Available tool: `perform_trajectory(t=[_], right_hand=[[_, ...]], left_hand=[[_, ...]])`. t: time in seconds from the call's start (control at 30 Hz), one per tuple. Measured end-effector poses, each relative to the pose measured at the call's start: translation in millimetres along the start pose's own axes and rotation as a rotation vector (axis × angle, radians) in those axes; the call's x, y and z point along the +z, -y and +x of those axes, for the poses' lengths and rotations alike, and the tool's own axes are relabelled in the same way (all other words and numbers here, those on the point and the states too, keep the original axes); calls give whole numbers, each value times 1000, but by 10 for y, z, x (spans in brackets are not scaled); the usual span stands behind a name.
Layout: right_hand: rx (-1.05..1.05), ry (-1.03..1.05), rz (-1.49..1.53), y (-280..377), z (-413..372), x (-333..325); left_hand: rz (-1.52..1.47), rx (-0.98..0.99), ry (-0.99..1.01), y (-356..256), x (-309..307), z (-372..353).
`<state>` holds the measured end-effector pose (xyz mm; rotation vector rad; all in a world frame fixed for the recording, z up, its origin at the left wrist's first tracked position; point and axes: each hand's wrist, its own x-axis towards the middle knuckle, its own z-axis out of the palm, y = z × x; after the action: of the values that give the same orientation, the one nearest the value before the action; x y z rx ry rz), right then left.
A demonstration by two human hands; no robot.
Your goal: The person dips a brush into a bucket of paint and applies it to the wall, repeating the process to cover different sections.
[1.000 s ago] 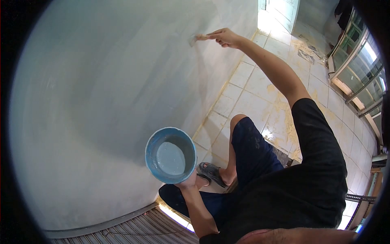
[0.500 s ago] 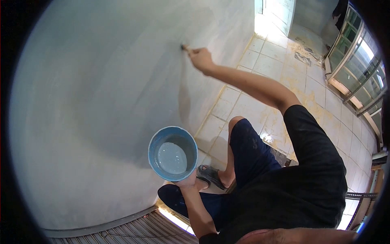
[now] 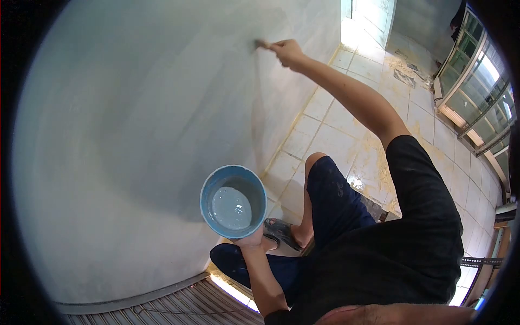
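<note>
A blue bucket (image 3: 206,197) with whitish paint (image 3: 232,208) in its bottom rests on my left hand (image 3: 250,239), which grips it from below at the near side; most of those fingers are hidden behind it. My right hand (image 3: 288,53), arm stretched out, is closed round the handle of a paintbrush (image 3: 262,44). The brush's dark bristles touch the grey-white wall (image 3: 157,108) high up, where the surface shows uneven, streaky patches. The bucket stays close beside the wall, tilted so that its open top faces me.
White floor tiles (image 3: 346,138) with yellowish stains run along the wall toward a bright doorway (image 3: 371,21). Glass-paned frames (image 3: 476,70) lean at the right. Ribbed metal shutter (image 3: 179,303) lies at the bottom left. Part of another person in dark clothing (image 3: 458,21) shows at the top right.
My right hand and the brush have moved up and to the right along the wall. The bucket in my left hand has shifted very slightly up and right.
</note>
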<state>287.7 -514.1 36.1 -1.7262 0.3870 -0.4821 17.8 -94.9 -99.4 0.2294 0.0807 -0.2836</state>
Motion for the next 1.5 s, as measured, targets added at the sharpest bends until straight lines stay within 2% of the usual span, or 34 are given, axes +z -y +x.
perform_trajectory(t=[0.03, 0.1, 0.2, 0.27, 0.3, 0.37, 0.43, 0.5, 0.53, 0.63, 0.7, 0.8, 0.83, 0.97, 1.0, 1.03, 1.1, 1.13, 1.2, 1.23, 1.3, 1.33, 1.37, 1.4, 1.43, 1.47, 1.5], right_hand=[[-27, -139, -44, 6, 69, -82], [69, -328, -39, 82, 174, -220], [77, -344, -86, 246, 89, -168], [-27, -267, -165, 182, 33, 165], [-158, -255, -151, 114, -70, 412], [-137, -71, -120, 423, -782, 649], [-207, 147, -146, 398, -1090, 698], [-110, 483, -128, 770, -1538, 485], [-107, 486, -127, 759, -1515, 472], [-33, 377, 32, 746, -1182, 390], [-76, 266, 34, 718, -739, 255], [-56, 205, 41, 646, -242, -8], [-90, 46, -79, 614, -107, -46], [-25, -250, -271, 649, 325, -387], [4, -277, -180, 370, 853, -515], [47, -404, -229, 435, 890, -550], [149, -448, -197, 505, 926, -530], [148, -445, -199, 494, 917, -445], [-79, -442, -345, 424, 898, -83], [-128, -467, -372, 350, 851, 148], [-144, -271, -278, 643, 89, 333], [-160, -235, -256, 642, -83, 407], [-116, -127, -253, 760, -341, 417], [-189, -25, -211, 733, -487, 440], [-154, 89, -242, 869, -745, 444], [-203, 184, -217, 900, -939, 475], [-129, 384, -180, 951, -1059, 479]], left_hand=[[-1, -4, 2, -7, -16, -9], [-12, -10, -11, -28, 20, -46], [-6, 7, 11, -78, -28, -37], [7, 16, 38, -80, -74, -39], [17, 19, 4, -88, -84, -41], [26, 13, -31, -92, -92, -40], [21, 22, -44, -81, -98, -10], [62, 38, -38, -54, -131, 0], [106, 58, -31, -46, -154, -2], [148, 38, 28, -19, -233, -23], [161, 47, 18, -22, -233, -46], [167, 43, 22, -47, -240, -58], [162, 30, 36, -51, -248, -64], [146, 44, 1, -85, -206, -43], [129, 35, 3, -87, -208, -43], [110, 27, 4, -92, -197, -49], [106, 34, 20, -95, -184, -64], [103, 31, 32, -92, -174, -74], [106, 41, 24, -95, -151, -94], [111, 44, 21, -90, -135, -96], [107, 17, 25, -91, -94, -98], [106, -6, 33, -88, -85, -98], [103, -16, 34, -79, -79, -90], [114, -17, 34, -64, -70, -81], [126, -18, 35, -41, -57, -68], [126, -26, 41, -12, -46, -46], [117, -9, 34, 17, -43, -26]])
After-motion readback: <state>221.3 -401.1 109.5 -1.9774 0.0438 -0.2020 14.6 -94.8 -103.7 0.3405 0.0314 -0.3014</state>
